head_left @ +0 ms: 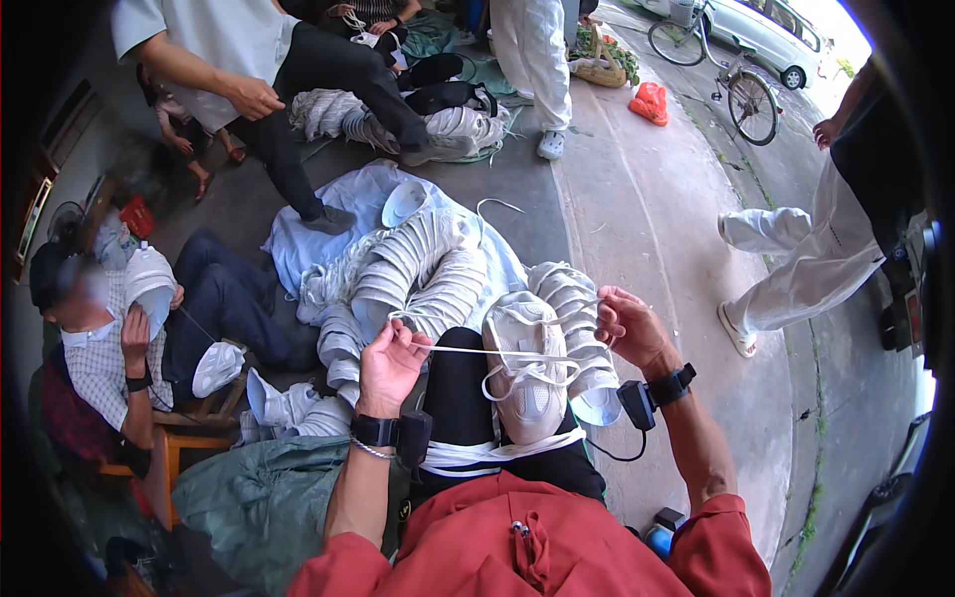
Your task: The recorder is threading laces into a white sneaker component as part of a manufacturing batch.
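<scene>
A white sneaker [530, 398] rests on my lap, its toe toward me, with a white shoelace [468, 349] threaded through it and loose loops over its tongue. My left hand [392, 366] is closed in a pinch on one stretch of the lace, drawn taut to the left of the shoe. To the right, my right hand [634, 325] is raised with its fingertips pinched together on what looks like the lace's other part; the thin strand there is hard to make out. White strips [468, 456] lie across my thighs below the sneaker.
Rows of stacked white shoe pieces [423, 264] lie ahead on a pale cloth [343, 194]; another row [577, 333] stands beside my right knee. At left, a seated person holds a white shoe [149, 279]. Other people stand ahead and at right. A bicycle [736, 85] is farther off.
</scene>
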Demonstrator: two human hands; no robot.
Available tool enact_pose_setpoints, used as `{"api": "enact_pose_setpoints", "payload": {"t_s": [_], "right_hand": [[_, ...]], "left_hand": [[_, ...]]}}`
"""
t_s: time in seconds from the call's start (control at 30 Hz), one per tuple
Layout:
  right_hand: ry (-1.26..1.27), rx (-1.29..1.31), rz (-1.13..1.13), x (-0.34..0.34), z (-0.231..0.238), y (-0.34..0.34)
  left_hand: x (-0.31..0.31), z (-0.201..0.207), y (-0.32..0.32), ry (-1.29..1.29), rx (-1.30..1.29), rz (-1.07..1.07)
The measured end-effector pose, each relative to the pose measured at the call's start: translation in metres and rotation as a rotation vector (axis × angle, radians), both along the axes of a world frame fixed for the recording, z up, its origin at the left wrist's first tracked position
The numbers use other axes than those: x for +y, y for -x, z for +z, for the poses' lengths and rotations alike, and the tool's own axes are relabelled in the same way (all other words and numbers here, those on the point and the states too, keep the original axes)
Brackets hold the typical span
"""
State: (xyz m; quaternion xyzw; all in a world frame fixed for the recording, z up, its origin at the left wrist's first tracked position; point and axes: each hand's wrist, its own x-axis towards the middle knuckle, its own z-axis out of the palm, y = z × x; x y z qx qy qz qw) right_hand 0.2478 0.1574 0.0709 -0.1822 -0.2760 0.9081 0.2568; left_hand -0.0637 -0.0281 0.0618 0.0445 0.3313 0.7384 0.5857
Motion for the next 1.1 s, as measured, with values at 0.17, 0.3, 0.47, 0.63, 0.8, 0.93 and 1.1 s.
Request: {"api": "enact_pose_setpoints", "payload": {"t_s": [0.17, 0.3, 0.47, 0.63, 0.8, 0.93, 1.1], "right_hand": [[-0.142, -0.276, -0.317, 0.037, -0.004, -0.037], [-0.108, -0.418, -0.671, 0.071, 0.009, -0.100], [-0.288, -0.449, -0.745, 0.093, 0.033, -0.163], [-0.377, -0.495, -0.807, 0.093, 0.028, -0.181], [-0.325, -0.700, -0.813, 0.064, -0.011, -0.145], [-0.610, -0.756, -0.342, 0.014, -0.030, -0.061], [-0.766, -0.638, 0.157, -0.052, -0.031, 0.031]], "left_hand": [[-0.044, -0.070, 0.053, 0.122, -0.094, 0.153], [-0.143, -0.107, 0.144, 0.381, -0.234, 0.522], [-0.212, -0.108, 0.216, 0.387, -0.233, 0.628], [-0.193, -0.094, 0.225, 0.413, -0.110, 0.658], [-0.131, -0.075, 0.170, 0.493, 0.051, 0.599], [-0.047, -0.049, 0.063, 0.330, 0.502, 0.180], [0.009, -0.026, -0.067, 0.212, 1.270, -0.271]]}}
